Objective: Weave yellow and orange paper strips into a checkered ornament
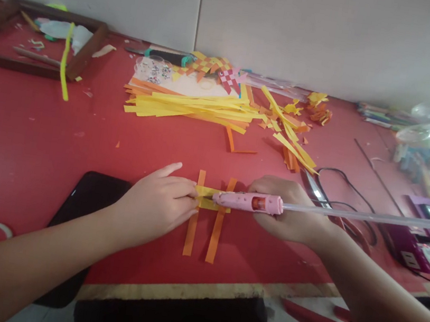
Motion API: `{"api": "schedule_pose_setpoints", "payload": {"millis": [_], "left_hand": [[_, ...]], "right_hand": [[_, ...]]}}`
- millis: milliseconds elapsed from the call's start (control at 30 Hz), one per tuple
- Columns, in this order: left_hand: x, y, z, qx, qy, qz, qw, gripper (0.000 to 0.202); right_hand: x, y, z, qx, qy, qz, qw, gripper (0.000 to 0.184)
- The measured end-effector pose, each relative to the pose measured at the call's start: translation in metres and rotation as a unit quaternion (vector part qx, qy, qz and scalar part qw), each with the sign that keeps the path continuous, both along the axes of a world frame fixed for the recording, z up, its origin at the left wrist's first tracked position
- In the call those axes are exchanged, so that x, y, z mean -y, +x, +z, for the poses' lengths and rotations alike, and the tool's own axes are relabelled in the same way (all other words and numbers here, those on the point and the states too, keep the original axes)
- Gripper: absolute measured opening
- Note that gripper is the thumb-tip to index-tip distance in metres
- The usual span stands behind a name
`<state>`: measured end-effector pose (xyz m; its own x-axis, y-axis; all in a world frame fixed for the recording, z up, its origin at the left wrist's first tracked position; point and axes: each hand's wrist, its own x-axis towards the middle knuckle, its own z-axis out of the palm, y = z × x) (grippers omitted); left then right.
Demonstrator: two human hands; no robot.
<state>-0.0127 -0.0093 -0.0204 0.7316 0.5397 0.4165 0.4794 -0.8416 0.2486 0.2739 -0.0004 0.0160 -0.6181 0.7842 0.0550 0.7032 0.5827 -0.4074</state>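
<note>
Two orange paper strips point(215, 230) lie upright side by side on the red table point(41, 142), crossed by yellow strips point(209, 198). My left hand point(159, 201) pinches the left end of the yellow strips, index finger stretched out. My right hand point(292, 209) grips a pink glue gun point(249, 202) held level, its nozzle pointing left at the yellow strips beside my left fingertips. A clear glue stick point(371, 216) sticks out of the gun's back to the right.
A heap of yellow and orange paper strips point(206, 109) lies further back, with woven paper pieces point(215, 70) behind it. Scissors point(315, 188) and black cables point(350, 191) lie to the right. A black tablet point(85, 201) sits under my left forearm. A wooden frame point(82, 52) is far left.
</note>
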Motion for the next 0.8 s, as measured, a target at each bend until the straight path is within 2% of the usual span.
{"api": "schedule_pose_setpoints", "payload": {"millis": [233, 400, 667, 733, 800], "left_hand": [[0.000, -0.001, -0.002, -0.009, -0.011, 0.000, 1.000, 0.025], [-0.001, -0.002, 0.000, -0.010, -0.010, -0.001, 1.000, 0.023], [0.000, -0.002, -0.001, -0.037, -0.025, 0.003, 0.999, 0.022], [0.000, -0.002, -0.002, -0.037, -0.020, 0.005, 0.999, 0.021], [0.000, -0.002, -0.002, -0.033, -0.021, 0.004, 0.999, 0.021]], "right_hand": [[-0.004, -0.007, 0.010, 0.015, 0.006, -0.003, 1.000, 0.023], [-0.009, -0.016, 0.029, 0.098, -0.023, -0.036, 0.994, 0.017], [-0.024, -0.048, 0.060, 0.235, 0.028, 0.038, 0.971, 0.026], [-0.025, -0.047, 0.063, 0.224, 0.046, 0.060, 0.972, 0.023], [-0.027, -0.035, 0.064, 0.171, 0.067, 0.048, 0.982, 0.019]]}}
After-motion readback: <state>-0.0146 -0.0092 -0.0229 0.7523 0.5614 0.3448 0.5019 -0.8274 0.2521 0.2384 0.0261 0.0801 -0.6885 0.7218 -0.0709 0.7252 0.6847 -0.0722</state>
